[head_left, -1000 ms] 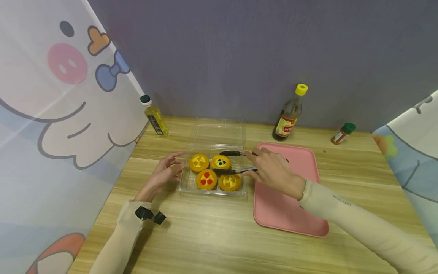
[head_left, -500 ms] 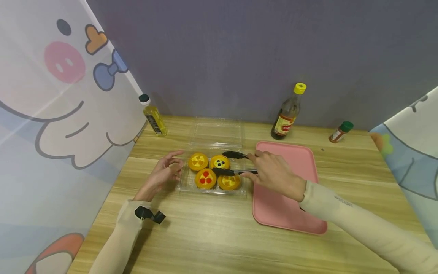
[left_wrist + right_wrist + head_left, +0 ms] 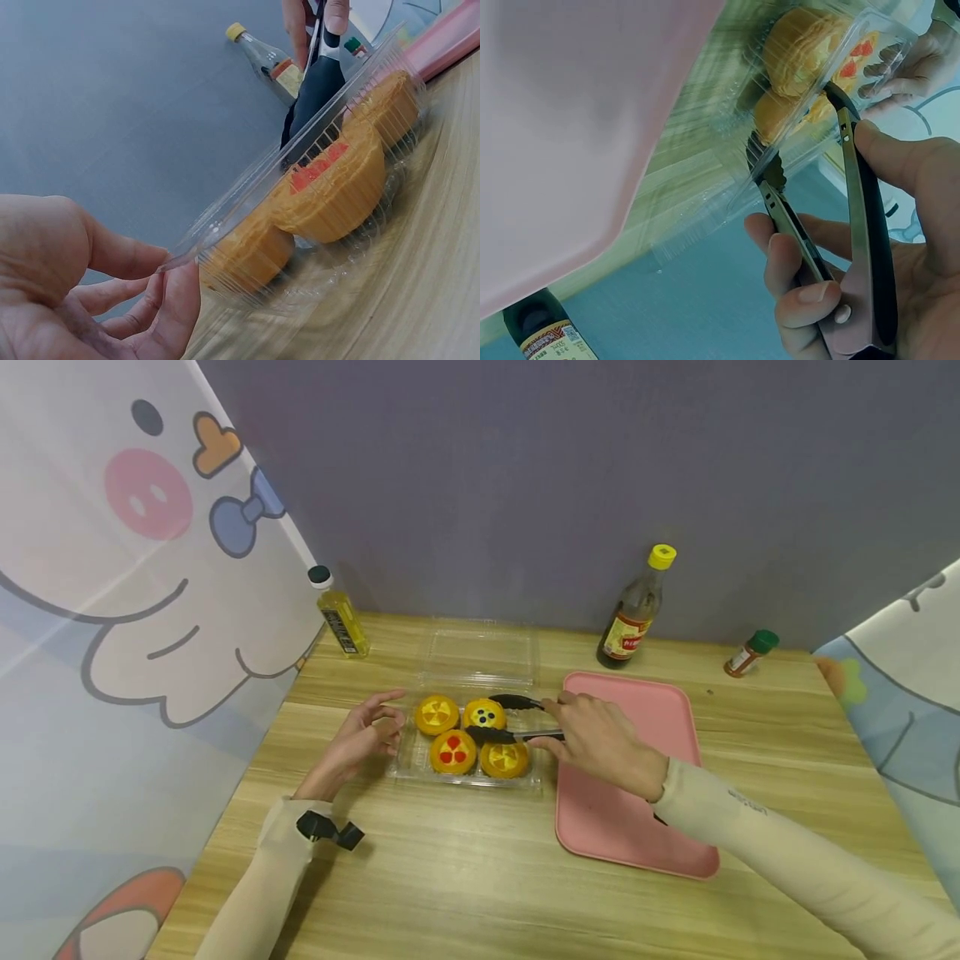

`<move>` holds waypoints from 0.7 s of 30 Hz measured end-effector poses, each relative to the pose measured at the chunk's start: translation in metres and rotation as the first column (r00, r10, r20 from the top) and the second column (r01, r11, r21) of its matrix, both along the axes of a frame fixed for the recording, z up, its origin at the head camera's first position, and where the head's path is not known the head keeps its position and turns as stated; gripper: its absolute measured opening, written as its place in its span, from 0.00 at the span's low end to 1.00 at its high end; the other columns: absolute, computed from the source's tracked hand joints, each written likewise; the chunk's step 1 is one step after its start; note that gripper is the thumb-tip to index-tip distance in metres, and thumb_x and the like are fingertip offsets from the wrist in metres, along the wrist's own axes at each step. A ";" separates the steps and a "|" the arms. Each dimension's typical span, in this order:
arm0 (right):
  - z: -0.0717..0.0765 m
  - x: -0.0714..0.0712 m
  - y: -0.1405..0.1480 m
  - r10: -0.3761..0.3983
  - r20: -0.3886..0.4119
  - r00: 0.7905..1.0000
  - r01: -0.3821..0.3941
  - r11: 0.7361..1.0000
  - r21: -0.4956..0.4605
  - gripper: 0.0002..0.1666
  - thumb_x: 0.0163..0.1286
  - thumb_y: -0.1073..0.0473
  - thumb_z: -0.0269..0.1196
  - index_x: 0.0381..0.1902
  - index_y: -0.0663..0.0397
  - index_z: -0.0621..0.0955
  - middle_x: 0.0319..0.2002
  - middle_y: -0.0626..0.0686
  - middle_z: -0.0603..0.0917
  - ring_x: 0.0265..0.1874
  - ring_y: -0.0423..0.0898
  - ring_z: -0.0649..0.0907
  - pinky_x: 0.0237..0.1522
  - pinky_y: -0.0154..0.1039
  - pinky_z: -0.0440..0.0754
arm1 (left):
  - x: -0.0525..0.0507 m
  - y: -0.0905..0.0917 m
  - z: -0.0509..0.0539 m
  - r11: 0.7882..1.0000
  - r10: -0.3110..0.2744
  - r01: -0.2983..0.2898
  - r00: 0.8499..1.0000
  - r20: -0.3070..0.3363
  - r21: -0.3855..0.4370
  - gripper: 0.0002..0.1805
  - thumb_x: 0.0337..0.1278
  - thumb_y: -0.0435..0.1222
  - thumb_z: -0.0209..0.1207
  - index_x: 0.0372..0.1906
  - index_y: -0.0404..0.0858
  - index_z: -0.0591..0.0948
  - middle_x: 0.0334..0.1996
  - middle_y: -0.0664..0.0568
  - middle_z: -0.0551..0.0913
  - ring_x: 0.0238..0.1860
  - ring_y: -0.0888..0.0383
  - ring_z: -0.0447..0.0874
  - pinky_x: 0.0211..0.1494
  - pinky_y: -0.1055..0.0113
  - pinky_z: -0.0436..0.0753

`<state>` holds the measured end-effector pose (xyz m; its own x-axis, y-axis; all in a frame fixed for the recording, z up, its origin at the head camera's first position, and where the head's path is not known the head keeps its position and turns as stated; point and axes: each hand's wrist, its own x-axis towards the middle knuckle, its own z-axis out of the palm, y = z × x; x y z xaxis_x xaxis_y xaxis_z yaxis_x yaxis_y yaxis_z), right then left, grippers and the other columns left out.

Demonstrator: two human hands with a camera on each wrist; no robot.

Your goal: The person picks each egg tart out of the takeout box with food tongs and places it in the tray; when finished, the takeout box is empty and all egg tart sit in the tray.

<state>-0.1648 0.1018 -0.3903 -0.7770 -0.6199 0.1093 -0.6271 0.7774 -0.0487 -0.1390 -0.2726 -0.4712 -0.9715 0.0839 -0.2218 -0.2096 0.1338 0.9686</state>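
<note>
Four tarts (image 3: 452,753): seated in the clear box (image 3: 468,782), arranged as two rows of two.
Far row: yellow-topped tart (image 3: 437,716) at left, blue-dotted tart (image 3: 484,716) at right.
Near row: red-topped tart at left, second yellow-topped tart (image 3: 503,761) at right.
Box: base on the counter (image 3: 420,877); lid (image 3: 477,653) folded back on the far side.
Left hand (image 3: 363,743): at the left end of the box; grip narrow, thumb and forefinger pinching the rim.
Right hand (image 3: 600,739): above the left edge of the pink tray (image 3: 630,827); grip closed around the tongs (image 3: 866,255), fingers curled on the metal arms.
Tongs: arms spread apart; one black tip on the near side of the blue-dotted tart, the other at its far right side. Contact with the tart: cannot be determined.
Tray: flat on the counter, right of the box.
Oil bottle (image 3: 343,625): upright, dark cap, far left corner.
Sauce bottle (image 3: 628,625): upright, yellow cap, behind the tray.
Spice jar (image 3: 750,653): upright, green cap, far right.
Wall (image 3: 487,485): plain grey, behind the counter.
</note>
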 end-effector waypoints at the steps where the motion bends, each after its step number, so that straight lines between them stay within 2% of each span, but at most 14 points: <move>1: -0.001 0.000 0.000 0.004 -0.009 1.000 -0.004 1.000 -0.003 0.37 0.65 0.33 0.71 0.57 0.57 0.85 0.37 0.56 0.85 0.23 0.47 0.81 0.15 0.39 0.79 | 0.000 0.000 0.000 1.000 0.001 -0.001 1.000 0.000 -0.001 0.29 0.78 0.32 0.54 0.78 0.42 0.66 0.52 0.42 0.77 0.32 0.62 0.80 0.31 0.70 0.86; 9: -0.007 0.002 0.006 0.027 -0.078 0.997 -0.030 0.999 -0.038 0.37 0.65 0.33 0.71 0.59 0.56 0.85 0.37 0.56 0.86 0.25 0.48 0.82 0.15 0.41 0.80 | 0.000 0.000 0.001 1.000 -0.008 0.008 1.000 -0.003 -0.016 0.29 0.79 0.33 0.54 0.79 0.41 0.65 0.50 0.45 0.78 0.32 0.62 0.80 0.31 0.70 0.86; 21: -0.011 0.010 0.019 0.032 -0.168 0.985 -0.045 0.996 -0.072 0.40 0.65 0.33 0.71 0.66 0.51 0.82 0.43 0.53 0.87 0.28 0.46 0.82 0.12 0.34 0.71 | 0.001 0.000 0.001 1.000 -0.004 0.004 1.000 -0.010 0.000 0.30 0.78 0.31 0.54 0.79 0.40 0.64 0.49 0.47 0.78 0.31 0.63 0.80 0.31 0.70 0.86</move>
<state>-0.1549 0.1212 -0.4017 -0.7196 -0.6343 0.2824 -0.6609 0.7505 0.0018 -0.1382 -0.2730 -0.4699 -0.9732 0.0877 -0.2124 -0.1997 0.1342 0.9706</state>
